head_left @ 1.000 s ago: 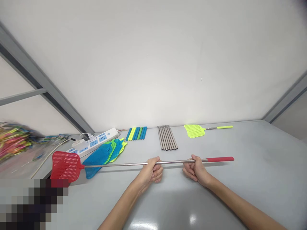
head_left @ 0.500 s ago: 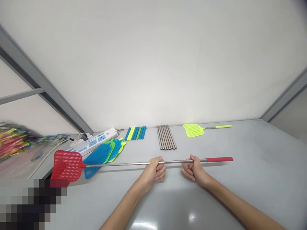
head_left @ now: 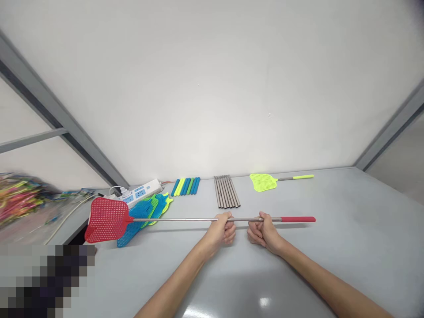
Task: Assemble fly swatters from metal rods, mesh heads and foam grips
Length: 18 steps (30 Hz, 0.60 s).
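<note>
Both hands, left hand [head_left: 222, 229] and right hand [head_left: 261, 229], are closed around the steel rod of the red fly swatter [head_left: 198, 219], keeping it level above the desk [head_left: 347, 247], its net at 9 o'clock.

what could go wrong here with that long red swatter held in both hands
1. The red swatter head hangs far out to the left of the left hand, just above the loose blue and green swatter heads; a swing could probably scatter them.
2. Both hands, the right hand too, grip the thin metal rod close together; pressing hard might bend it or pinch skin.
3. The power strip lies near the red head and could get knocked.
</note>
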### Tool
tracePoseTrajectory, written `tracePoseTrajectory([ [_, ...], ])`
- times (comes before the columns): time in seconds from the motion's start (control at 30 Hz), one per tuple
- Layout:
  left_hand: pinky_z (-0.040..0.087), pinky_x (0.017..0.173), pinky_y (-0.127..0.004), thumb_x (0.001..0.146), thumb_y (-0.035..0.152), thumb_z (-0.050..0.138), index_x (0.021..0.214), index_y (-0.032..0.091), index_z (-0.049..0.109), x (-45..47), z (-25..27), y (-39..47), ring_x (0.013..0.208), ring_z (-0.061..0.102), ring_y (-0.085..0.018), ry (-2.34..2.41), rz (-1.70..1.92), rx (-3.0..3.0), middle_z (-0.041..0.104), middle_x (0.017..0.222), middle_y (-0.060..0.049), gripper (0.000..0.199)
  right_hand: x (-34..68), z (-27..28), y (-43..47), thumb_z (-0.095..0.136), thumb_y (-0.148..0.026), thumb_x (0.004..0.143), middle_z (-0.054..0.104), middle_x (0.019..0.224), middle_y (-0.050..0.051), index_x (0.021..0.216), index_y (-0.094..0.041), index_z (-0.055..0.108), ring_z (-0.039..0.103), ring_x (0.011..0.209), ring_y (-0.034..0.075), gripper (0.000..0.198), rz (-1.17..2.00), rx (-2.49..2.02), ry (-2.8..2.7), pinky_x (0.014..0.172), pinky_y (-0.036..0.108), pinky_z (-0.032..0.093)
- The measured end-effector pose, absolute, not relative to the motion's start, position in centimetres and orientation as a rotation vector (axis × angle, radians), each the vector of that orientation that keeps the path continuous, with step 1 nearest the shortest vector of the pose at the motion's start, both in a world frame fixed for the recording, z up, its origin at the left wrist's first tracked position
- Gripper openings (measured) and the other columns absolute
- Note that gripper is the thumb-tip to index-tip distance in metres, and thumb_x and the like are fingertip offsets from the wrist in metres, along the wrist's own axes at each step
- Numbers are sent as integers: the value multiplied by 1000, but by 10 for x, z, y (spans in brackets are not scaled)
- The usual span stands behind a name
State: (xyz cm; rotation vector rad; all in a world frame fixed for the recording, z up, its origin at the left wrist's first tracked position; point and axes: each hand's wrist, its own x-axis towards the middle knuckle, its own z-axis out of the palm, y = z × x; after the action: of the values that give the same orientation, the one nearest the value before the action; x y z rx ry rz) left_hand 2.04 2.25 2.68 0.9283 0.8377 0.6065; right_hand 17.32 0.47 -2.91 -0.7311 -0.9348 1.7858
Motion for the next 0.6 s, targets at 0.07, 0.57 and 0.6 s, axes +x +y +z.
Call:
tracePoseTrajectory([
  [0.07, 13, 35, -21, 76, 34, 35, 44, 19, 22, 25, 26, 24, 27, 14, -4, 834, 616, 960, 19, 28, 8, 37, 173, -29, 5, 10, -44, 78, 23, 23, -3, 35, -20, 30, 14, 25, 7, 52, 1792, -726, -913, 36, 24, 13],
  [0.57, 17, 36, -21, 76, 41, 37, 42, 20, 22, 33, 12, 19, 27, 15, -4, 725, 783, 991, 19, 27, 8, 43, 189, -15, 16, 21, -45, 80, 31, 27, -2, 40, -20, 33, 24, 28, 8, 48, 1321, -1070, -1223, 32, 23, 16],
  [0.6, 16, 36, -22, 76, 41, 37, 42, 20, 22, 32, 10, 19, 27, 14, -4, 750, 802, 986, 18, 27, 8, 43, 189, -14, 16, 24, -44, 80, 32, 28, -3, 41, -19, 33, 26, 28, 8, 47, 1296, -1099, -1210, 32, 23, 17],
])
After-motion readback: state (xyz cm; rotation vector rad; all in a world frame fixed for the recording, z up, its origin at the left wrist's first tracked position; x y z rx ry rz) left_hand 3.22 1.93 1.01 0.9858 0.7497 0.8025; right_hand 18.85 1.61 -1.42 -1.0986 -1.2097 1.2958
